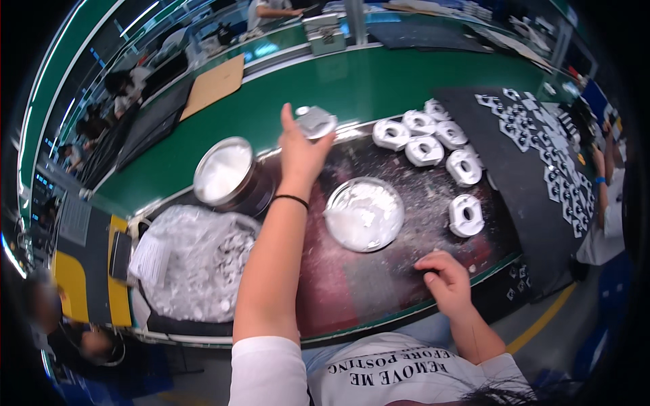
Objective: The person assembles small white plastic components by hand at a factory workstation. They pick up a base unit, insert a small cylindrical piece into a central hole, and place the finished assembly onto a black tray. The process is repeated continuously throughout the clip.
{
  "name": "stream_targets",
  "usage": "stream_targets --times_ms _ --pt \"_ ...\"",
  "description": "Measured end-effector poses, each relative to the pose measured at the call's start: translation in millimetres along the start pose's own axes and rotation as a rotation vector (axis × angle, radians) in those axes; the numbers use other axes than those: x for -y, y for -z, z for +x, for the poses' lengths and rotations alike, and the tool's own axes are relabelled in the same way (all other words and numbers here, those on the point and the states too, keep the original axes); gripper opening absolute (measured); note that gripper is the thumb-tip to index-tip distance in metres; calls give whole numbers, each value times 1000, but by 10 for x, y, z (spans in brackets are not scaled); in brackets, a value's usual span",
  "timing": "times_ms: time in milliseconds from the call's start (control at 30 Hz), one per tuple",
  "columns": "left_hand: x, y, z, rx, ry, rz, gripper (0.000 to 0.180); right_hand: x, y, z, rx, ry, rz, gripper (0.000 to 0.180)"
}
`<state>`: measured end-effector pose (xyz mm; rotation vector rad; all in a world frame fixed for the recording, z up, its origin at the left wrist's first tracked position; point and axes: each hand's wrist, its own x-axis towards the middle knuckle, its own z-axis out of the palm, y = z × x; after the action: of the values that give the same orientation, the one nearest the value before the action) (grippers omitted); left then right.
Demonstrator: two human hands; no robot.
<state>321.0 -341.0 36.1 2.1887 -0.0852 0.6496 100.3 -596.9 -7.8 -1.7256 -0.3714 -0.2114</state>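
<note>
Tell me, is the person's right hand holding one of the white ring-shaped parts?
No. The right hand rests with curled fingers on the dusty tray, apart from the white ring-shaped parts; the left hand holds up a small grey part.

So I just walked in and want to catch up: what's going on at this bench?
A person at a dusty work tray holds a small grey part up in the left hand, arm stretched forward. The right hand rests on the tray, holding nothing. A shallow dish of white powder sits between the hands, a metal bowl and a plastic bag of parts to the left, white ring-shaped pieces to the right.
</note>
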Motion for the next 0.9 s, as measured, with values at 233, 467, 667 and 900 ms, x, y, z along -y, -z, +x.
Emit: stream_targets --times_ms 233,467,667,900 --pt "879 -266 485 39 169 235 113 8 -28 44 56 137 -116 15" --pt "782 -324 542 13 295 308 128 10 7 20 58 138 -87 13" --pt "-172 133 282 27 -316 241 99 175 92 -8 193 167 -138 18" --pt "-1438 1109 -834 456 -863 265 85 970 1568 106 -36 -4 -969 23"
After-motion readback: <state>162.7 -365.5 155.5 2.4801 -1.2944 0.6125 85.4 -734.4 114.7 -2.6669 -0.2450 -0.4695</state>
